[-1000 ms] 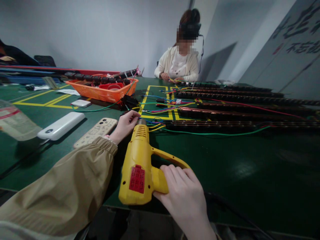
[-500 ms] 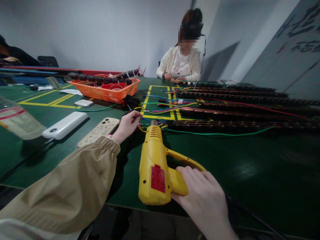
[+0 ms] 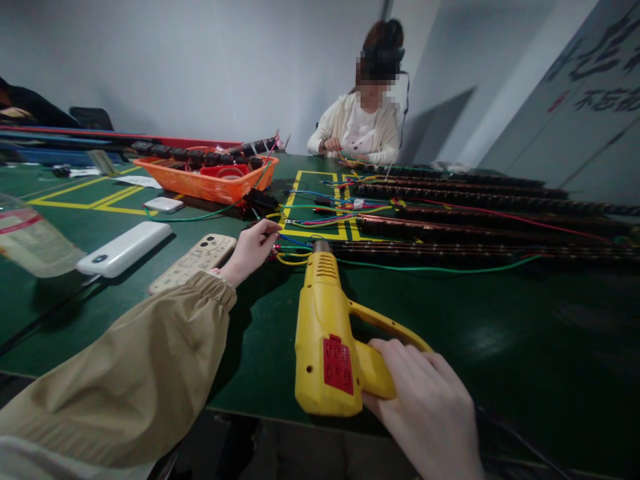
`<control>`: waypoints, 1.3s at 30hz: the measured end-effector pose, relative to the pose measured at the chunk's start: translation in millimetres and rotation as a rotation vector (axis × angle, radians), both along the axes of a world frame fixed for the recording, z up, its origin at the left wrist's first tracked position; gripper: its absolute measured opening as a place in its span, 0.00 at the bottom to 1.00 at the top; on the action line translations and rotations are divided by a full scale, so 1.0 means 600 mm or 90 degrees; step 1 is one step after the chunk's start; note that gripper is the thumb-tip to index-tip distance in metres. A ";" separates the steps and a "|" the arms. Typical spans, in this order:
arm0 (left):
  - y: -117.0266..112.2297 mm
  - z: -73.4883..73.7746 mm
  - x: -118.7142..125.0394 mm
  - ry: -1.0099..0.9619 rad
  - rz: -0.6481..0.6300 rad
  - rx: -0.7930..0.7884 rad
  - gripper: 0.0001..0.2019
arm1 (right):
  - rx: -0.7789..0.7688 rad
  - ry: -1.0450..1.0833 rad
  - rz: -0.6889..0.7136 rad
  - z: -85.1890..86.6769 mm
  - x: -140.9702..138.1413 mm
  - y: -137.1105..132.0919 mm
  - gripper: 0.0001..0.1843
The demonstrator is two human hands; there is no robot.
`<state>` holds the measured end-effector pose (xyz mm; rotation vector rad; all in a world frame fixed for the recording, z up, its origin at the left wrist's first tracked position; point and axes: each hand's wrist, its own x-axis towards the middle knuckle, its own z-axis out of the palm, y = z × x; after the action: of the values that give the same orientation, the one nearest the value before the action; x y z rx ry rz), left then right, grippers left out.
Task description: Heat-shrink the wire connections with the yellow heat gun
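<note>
My right hand (image 3: 425,400) is wrapped round the handle of a yellow heat gun (image 3: 327,333) with a red vented label plate at its back. Its metal nozzle (image 3: 321,246) points away from me, close to the coloured wires (image 3: 295,257) at the left end of the nearest long black strip (image 3: 450,250). My left hand (image 3: 250,252) is closed in a pinch at the tips of those wires, left of the nozzle. The fingers partly hide what lies between them.
Several more long strips (image 3: 425,230) with loose wires lie behind. To the left are a patterned phone (image 3: 195,263), a white power bank (image 3: 127,250), a plastic bottle (image 3: 35,243) and an orange basket (image 3: 200,183) of parts. Across the green table (image 3: 500,320) sits a co-worker (image 3: 365,127).
The heat gun has moved to the right with my right hand, so its nozzle is farther from my left fingers. My left hand stays by the wire ends.
</note>
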<state>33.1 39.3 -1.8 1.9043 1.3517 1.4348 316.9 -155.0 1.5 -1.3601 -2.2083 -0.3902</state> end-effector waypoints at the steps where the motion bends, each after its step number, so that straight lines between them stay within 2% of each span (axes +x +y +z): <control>1: 0.000 0.001 0.001 0.001 0.000 -0.001 0.08 | -0.002 -0.005 0.002 0.000 0.001 0.000 0.12; 13: 0.007 -0.008 -0.005 0.034 -0.006 0.019 0.08 | 0.009 -0.013 0.012 -0.001 0.001 0.003 0.12; 20: 0.001 -0.001 -0.005 0.030 -0.007 0.007 0.10 | 0.068 0.003 0.035 0.009 0.011 -0.001 0.24; 25: 0.004 0.000 -0.003 -0.043 -0.018 -0.018 0.10 | 0.050 -0.038 0.052 0.000 0.040 -0.010 0.22; 31: 0.015 -0.007 -0.004 -0.158 -0.009 -0.120 0.12 | 0.069 -0.069 0.050 0.001 0.046 -0.011 0.18; 39: 0.019 -0.012 -0.006 -0.162 0.005 -0.135 0.08 | 0.087 -0.090 0.062 0.000 0.042 -0.008 0.22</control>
<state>29.3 50.6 -9.1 1.5283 1.3305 1.4189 342.1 -160.0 1.5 -1.1817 -2.3042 -0.6053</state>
